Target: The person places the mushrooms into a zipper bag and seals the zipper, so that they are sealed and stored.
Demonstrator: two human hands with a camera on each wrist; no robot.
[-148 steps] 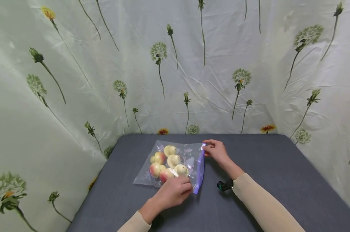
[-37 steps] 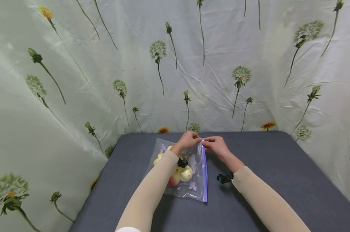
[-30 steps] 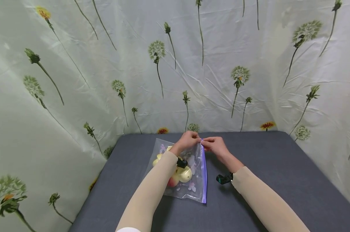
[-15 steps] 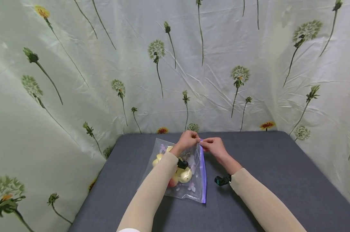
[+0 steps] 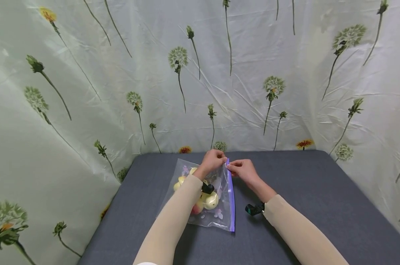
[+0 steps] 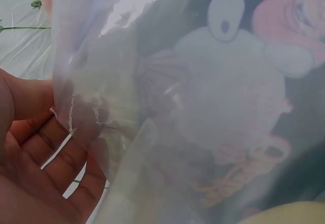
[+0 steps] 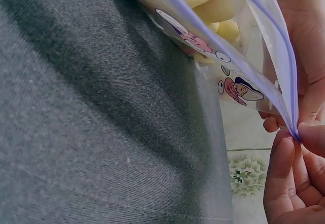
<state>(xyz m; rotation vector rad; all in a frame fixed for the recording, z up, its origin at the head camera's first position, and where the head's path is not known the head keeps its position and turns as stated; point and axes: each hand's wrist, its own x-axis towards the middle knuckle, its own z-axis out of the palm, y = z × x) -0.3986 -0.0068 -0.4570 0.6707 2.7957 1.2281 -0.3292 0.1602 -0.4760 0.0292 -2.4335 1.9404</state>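
Observation:
A clear zip-top bag [image 5: 214, 220] with a purple zip strip [image 5: 232, 208] and printed cartoon figures lies on the table. Several yellow and red fruits [image 5: 211, 201], pear- or peach-like, show through it, partly hidden by the left forearm. At its far right corner my left hand [image 5: 214, 160] pinches the plastic; the left wrist view shows thumb and fingers on the clear film [image 6: 122, 132]. My right hand [image 5: 244, 170] pinches the far end of the zip. In the right wrist view, the two purple strips [image 7: 203, 26] stand apart and meet at the right hand's [image 7: 287, 193] fingertips.
A dark grey cloth covers the table [image 5: 306, 198]. Behind and to the sides hangs a white curtain [image 5: 253, 73] printed with dandelions. A small black wrist camera [image 5: 254, 209] sits beneath the right wrist, another [image 5: 207, 187] beneath the left.
Since the earliest frame, my left hand has gone from the bag's near edge to its far corner. Lately both hands and that corner have shifted slightly left.

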